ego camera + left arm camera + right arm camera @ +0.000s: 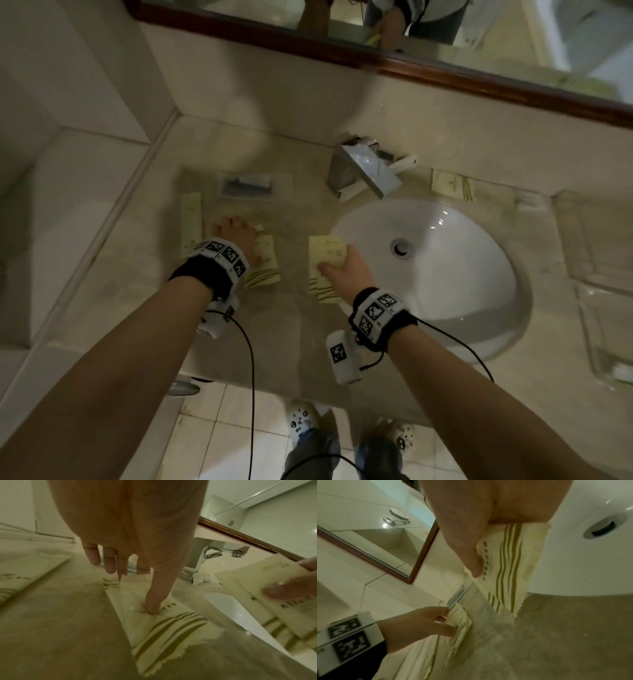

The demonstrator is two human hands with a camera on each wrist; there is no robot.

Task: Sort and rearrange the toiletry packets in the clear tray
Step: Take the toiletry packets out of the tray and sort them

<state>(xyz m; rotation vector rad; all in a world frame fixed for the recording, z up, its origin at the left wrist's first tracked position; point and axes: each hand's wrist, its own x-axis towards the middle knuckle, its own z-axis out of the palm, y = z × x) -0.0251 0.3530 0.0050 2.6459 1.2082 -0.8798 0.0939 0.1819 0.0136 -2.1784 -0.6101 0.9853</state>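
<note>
A clear tray (291,205) lies on the counter left of the basin, its rim (458,593) catching light. My left hand (236,233) holds cream packets with olive stripes (265,263) down in it. The thumb (152,601) dents the top packet (171,628), and the fingers reach its far serrated edge. My right hand (337,270) grips a small stack of the same packets (325,250) beside the basin, thumb (474,561) on top of the stack (510,563). A long cream packet (191,222) lies at the tray's left, and a clear sachet with a dark item (245,186) at its back.
The white basin (428,267) is right of my right hand, with a chrome faucet (363,168) behind it. More cream packets (452,185) lie behind the basin. A second clear tray (603,329) sits at the far right. A wood-framed mirror (411,65) hangs above.
</note>
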